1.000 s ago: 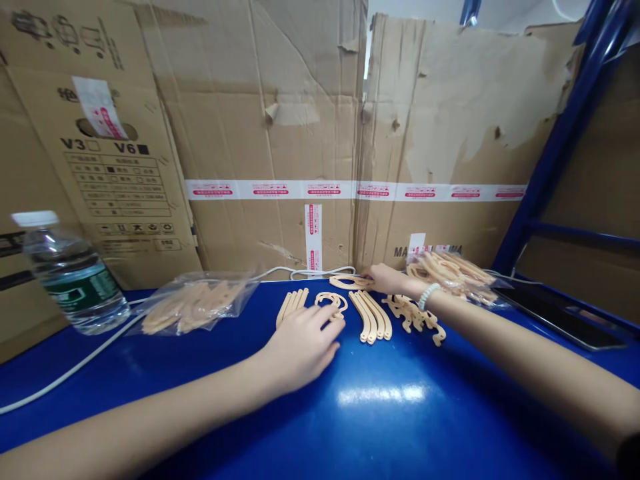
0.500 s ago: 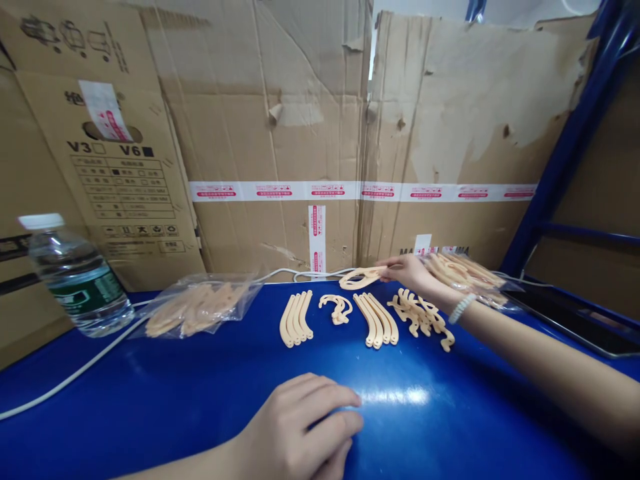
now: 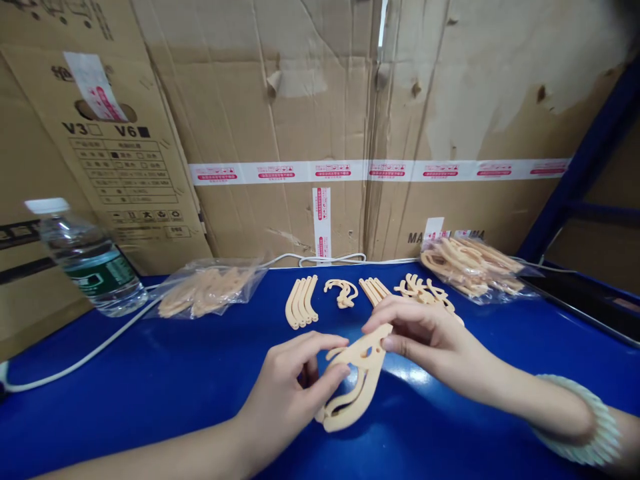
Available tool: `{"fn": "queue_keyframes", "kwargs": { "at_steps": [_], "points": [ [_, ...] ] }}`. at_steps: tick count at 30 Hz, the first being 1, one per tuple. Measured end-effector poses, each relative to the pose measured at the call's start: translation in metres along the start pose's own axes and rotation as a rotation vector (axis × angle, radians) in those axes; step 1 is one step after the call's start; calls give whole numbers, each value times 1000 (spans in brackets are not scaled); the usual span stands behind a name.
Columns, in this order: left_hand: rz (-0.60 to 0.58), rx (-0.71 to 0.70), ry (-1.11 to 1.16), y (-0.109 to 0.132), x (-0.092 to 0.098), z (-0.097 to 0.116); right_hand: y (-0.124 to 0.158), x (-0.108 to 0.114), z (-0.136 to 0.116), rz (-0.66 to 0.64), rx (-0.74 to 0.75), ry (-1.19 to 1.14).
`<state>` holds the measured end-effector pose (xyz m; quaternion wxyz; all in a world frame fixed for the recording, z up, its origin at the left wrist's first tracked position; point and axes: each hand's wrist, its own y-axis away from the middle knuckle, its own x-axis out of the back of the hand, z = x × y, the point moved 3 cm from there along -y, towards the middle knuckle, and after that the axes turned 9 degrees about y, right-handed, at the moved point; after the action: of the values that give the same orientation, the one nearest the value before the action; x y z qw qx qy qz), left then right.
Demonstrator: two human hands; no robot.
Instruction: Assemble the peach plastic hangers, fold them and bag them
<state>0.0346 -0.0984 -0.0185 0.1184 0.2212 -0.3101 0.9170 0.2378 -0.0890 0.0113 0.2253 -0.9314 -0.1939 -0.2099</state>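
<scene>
Between my two hands is a pale, flat curved piece [image 3: 367, 393] with holes and slots, perhaps more than one layer thick. My left hand [image 3: 295, 393] pinches its left side with thumb and fingers. At its upper right end my right hand [image 3: 425, 340], with a beaded bracelet at the wrist, grips it too. Behind it on the blue table lie a row of curved strips [image 3: 302, 301], a small heap of hooked pieces [image 3: 343, 292], a second row of strips [image 3: 374, 291] partly hidden by my right hand, and a pile of wavy pieces [image 3: 425, 291].
A clear bag of pale pieces [image 3: 210, 291] lies at left, and another filled bag [image 3: 470, 267] at back right. A water bottle [image 3: 95, 260] stands far left near a white cable [image 3: 75, 370]. A dark flat device [image 3: 585, 303] lies right. Cardboard [image 3: 280, 227] walls the back.
My right hand has brought the curved piece from the back of the table to the front. My left hand, earlier resting on the table, has taken hold of it as well.
</scene>
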Motion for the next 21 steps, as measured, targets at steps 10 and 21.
{"fn": "queue_keyframes", "kwargs": {
  "at_steps": [10, 21],
  "points": [
    [102, 92, 56, 1, 4, -6, 0, -11, 19, -80, -368, -270],
    [146, 237, 228, -9, 15, -11, -3, 14, 26, 250, -330, -324]
  ]
}}
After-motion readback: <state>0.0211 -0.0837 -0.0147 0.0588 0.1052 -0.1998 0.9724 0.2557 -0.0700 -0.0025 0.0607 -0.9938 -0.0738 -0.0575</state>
